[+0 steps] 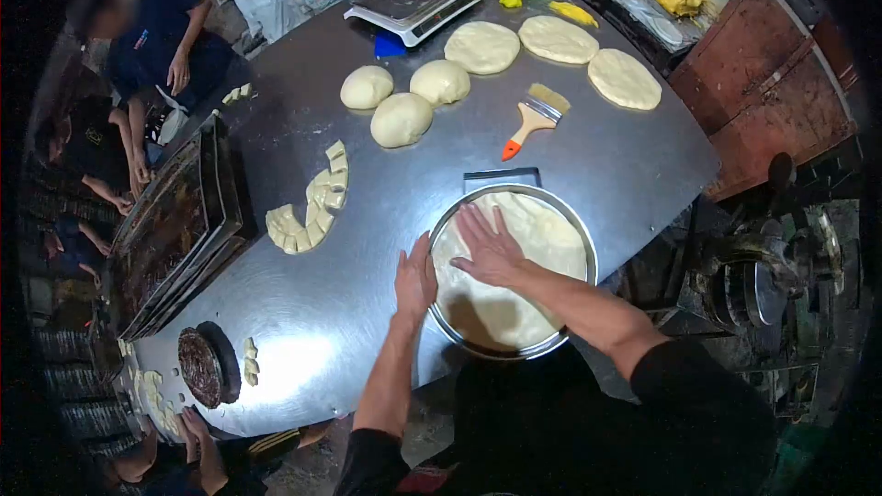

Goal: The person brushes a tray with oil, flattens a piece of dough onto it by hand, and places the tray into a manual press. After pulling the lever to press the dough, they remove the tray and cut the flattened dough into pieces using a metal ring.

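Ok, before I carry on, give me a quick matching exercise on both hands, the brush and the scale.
Column one:
1. Right hand
2. Left hand
3. Brush
4. Scale

Column two:
A. Has an orange-tipped handle
B. Near the far edge of the table
C. Spread on the dough inside the round pan
D. At the pan's left side

Pairs: 1-C, 2-D, 3-A, 4-B.

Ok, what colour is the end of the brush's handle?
Orange-red: the handle end shows best in the head view.
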A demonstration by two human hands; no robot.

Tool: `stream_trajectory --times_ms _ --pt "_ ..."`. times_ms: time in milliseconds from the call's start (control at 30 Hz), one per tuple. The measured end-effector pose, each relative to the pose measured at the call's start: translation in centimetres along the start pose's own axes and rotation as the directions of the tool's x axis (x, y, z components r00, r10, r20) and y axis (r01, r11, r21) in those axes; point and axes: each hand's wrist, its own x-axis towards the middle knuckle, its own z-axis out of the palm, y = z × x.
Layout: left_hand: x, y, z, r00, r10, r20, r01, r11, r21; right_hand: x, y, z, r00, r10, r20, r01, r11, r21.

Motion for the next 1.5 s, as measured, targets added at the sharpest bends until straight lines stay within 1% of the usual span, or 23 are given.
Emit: stream_trajectory --times_ms 100,167,200,300,333,367,400,467,600,667,733,800,833,867,933,1067,1100,1133,1200,1267,1333,1400,1500 --pt "-6.7 2.5 0.6 0.974 -0.215 -0.068 0.207 0.973 -0.103 -0.4 0.3 -1.1 0.999 -0.027 0.039 0.02 0.986 0.166" --pt "-9.5 3.8 1.3 0.956 -0.095 -0.276 0.188 0.925 0.33 -2.4 2.2 -1.3 0.992 0.112 -0.051 -0.105 0.987 0.126" --pt "-9.3 4.1 1.6 0.961 -0.092 -0.262 0.177 0.929 0.324 -2.8 3.1 -0.4 0.991 0.128 -0.045 -0.122 0.985 0.123" --pt "-4.2 6.2 3.5 0.913 0.285 -0.292 -0.334 0.934 -0.131 -3.0 5.2 -2.2 0.988 0.01 0.153 -0.089 0.849 0.521" --pt "-1.2 8.1 3.9 0.952 0.292 -0.09 -0.289 0.956 0.046 -3.6 5.7 -2.7 0.989 0.021 0.149 -0.096 0.852 0.515" --pt "0.9 6.9 6.1 0.881 0.473 -0.018 -0.472 0.88 0.057 -4.4 6.2 -3.3 0.984 0.126 0.124 -0.163 0.922 0.351" --pt "2.5 7.2 7.5 0.839 0.519 0.166 -0.542 0.765 0.348 -5.5 6.7 -3.5 0.971 0.221 0.088 -0.234 0.955 0.181" --pt "3.7 7.6 8.4 0.878 0.465 0.11 -0.474 0.817 0.328 -7.5 8.2 -1.6 0.988 0.149 -0.04 -0.141 0.978 0.155" --pt "5.3 8.7 5.9 0.917 0.358 0.175 -0.396 0.868 0.299 -6.5 8.1 -4.2 0.978 0.195 0.067 -0.205 0.96 0.189" --pt "4.5 9.7 0.9 0.963 0.101 0.251 -0.02 0.952 -0.306 -5.2 7.9 -4.3 0.97 0.243 0.011 -0.218 0.849 0.481" --pt "2.6 6.8 3.7 0.978 -0.011 0.209 0.032 0.995 -0.096 -3.7 7.3 -2.2 0.993 0.117 -0.033 -0.099 0.931 0.353" --pt "0.8 4.5 6.9 0.932 0.337 -0.135 -0.263 0.883 0.39 -2.6 5.3 -1.0 0.982 0.126 -0.14 -0.108 0.986 0.126" --pt "0.9 5.0 6.3 0.942 0.314 -0.118 -0.246 0.885 0.395 -1.5 4.3 -3.4 0.977 0.189 0.095 -0.202 0.968 0.152" --pt "1.3 5.0 5.5 0.943 0.31 -0.124 -0.238 0.884 0.401 -0.9 3.9 -2.7 0.979 0.179 0.093 -0.192 0.969 0.154" --pt "1.9 5.2 3.8 0.979 0.059 0.197 -0.118 0.946 0.303 -0.5 3.3 -0.7 0.996 0.086 -0.001 -0.086 0.991 0.107" --pt "0.0 3.1 6.9 0.977 0.156 0.147 -0.206 0.872 0.444 0.7 -0.6 -4.3 0.973 -0.043 0.228 0.044 0.999 0.001" --pt "-0.2 3.7 6.9 0.981 0.144 0.134 -0.193 0.836 0.513 1.0 0.2 2.2 0.993 -0.081 -0.087 0.096 0.978 0.186" --pt "-1.2 3.8 7.1 0.98 0.134 0.145 -0.19 0.844 0.501 0.7 0.1 2.1 0.995 -0.074 -0.068 0.086 0.978 0.189" --pt "-1.9 3.5 7.0 0.992 0.014 0.128 -0.067 0.904 0.421 2.3 1.2 -1.6 0.947 -0.176 0.268 0.008 0.849 0.528" --pt "-2.8 4.5 5.9 0.997 0.077 0.023 -0.08 0.886 0.457 0.2 2.4 -4.0 0.928 -0.101 0.36 -0.069 0.9 0.431" --pt "-2.6 7.9 1.8 0.918 -0.213 0.334 0.105 0.944 0.311 -4.2 5.8 0.9 0.986 0.068 -0.155 -0.057 0.996 0.075" --pt "-0.9 8.5 3.3 0.964 0.256 -0.073 -0.227 0.934 0.277 -5.0 6.7 -0.8 0.989 0.031 -0.146 -0.023 0.998 0.055" --pt "3.7 6.4 6.5 0.8 0.599 0.027 -0.569 0.744 0.35 -6.8 7.1 -1.8 0.985 0.17 0.04 -0.175 0.971 0.165"
